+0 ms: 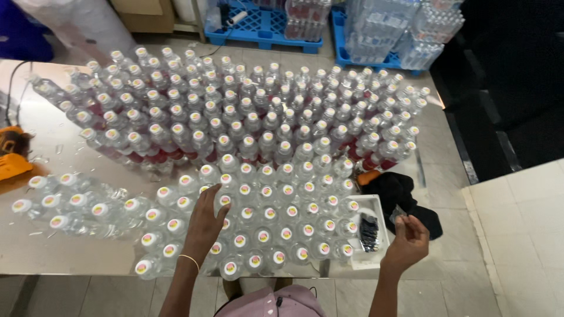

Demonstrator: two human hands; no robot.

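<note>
Many clear plastic bottles [276, 205] with white caps stand packed together on a steel table [35, 246]. My left hand [207, 222] reaches over the near block of bottles, fingers spread and resting on the caps, a thin bangle at the wrist. My right hand [406, 239] is raised beside the table's right end and pinches a small clear plastic sleeve [398, 213] between thumb and fingers. Just left of that hand lies a white tray [376, 206] with small dark pieces [369, 232] in it.
A black cloth [402, 196] lies by the tray at the table's right end. An orange tool [12, 154] with a cable sits at the left edge. Blue pallets [258, 26] carrying wrapped bottle packs [382, 26] stand beyond the table. Pale floor tiles [517, 235] lie on the right.
</note>
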